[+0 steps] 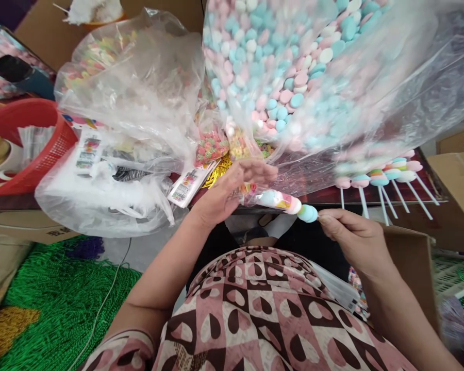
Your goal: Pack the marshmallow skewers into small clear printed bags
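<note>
My right hand pinches the end of a marshmallow skewer between thumb and fingers. The skewer is tilted, with blue, white and pink marshmallows in a row and small red-yellow candies at its far end. A clear printed wrapper covers its left part, while the blue pieces near my right hand stick out. My left hand is open beside the wrapped end, fingers stretched out, with the wrapper close against the palm. Several finished-looking marshmallow skewers lie at the table's right edge, white sticks pointing toward me.
A large clear bag of pink, blue and white marshmallows fills the back. Left of it are a bag of gummy candies, printed wrappers, gold twist ties and a red basket. Cardboard boxes stand at right.
</note>
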`<state>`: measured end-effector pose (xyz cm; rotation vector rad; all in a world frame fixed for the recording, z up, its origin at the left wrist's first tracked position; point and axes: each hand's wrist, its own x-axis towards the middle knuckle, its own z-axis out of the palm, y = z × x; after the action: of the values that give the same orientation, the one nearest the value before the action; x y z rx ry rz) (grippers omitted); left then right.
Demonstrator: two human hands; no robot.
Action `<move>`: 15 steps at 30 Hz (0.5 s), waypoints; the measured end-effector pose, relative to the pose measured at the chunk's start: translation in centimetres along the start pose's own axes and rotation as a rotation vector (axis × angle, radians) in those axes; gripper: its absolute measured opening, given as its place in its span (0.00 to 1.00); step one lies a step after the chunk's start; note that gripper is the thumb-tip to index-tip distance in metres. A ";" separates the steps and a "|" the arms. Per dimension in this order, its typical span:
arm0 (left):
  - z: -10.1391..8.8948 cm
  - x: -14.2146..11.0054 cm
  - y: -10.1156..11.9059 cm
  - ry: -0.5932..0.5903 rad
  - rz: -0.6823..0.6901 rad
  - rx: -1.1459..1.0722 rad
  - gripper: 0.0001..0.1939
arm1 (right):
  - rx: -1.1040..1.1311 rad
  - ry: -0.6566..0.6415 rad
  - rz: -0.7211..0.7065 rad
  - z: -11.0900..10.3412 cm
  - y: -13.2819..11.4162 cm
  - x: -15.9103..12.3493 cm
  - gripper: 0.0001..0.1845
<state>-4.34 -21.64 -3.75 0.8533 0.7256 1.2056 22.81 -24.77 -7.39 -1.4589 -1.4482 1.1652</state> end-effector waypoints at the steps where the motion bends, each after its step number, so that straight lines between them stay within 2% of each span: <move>1: 0.6 0.1 0.1 0.019 -0.006 -0.097 0.29 | 0.072 0.012 0.022 0.8 0.0 0.1 0.14; 4: 2.0 0.3 0.1 0.135 0.012 -0.254 0.37 | 0.336 0.036 0.100 3.3 -0.7 0.3 0.15; 6: 2.4 0.4 -0.1 0.172 0.051 -0.267 0.37 | 0.480 0.006 0.151 4.7 -1.4 0.4 0.15; 8: 2.6 0.6 -0.3 0.154 0.100 -0.256 0.34 | 0.550 -0.035 0.185 5.4 -1.9 0.4 0.15; 12: 3.1 1.0 -0.7 0.102 0.127 -0.214 0.23 | 0.557 -0.048 0.181 5.8 -2.0 -0.1 0.15; 15: 3.8 1.3 -1.2 0.176 0.116 -0.217 0.19 | 0.399 0.036 0.093 6.0 -1.3 -0.7 0.14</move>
<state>-0.20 -21.17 -2.95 0.6213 0.6782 1.4483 16.79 -25.90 -7.84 -1.2681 -1.0559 1.3848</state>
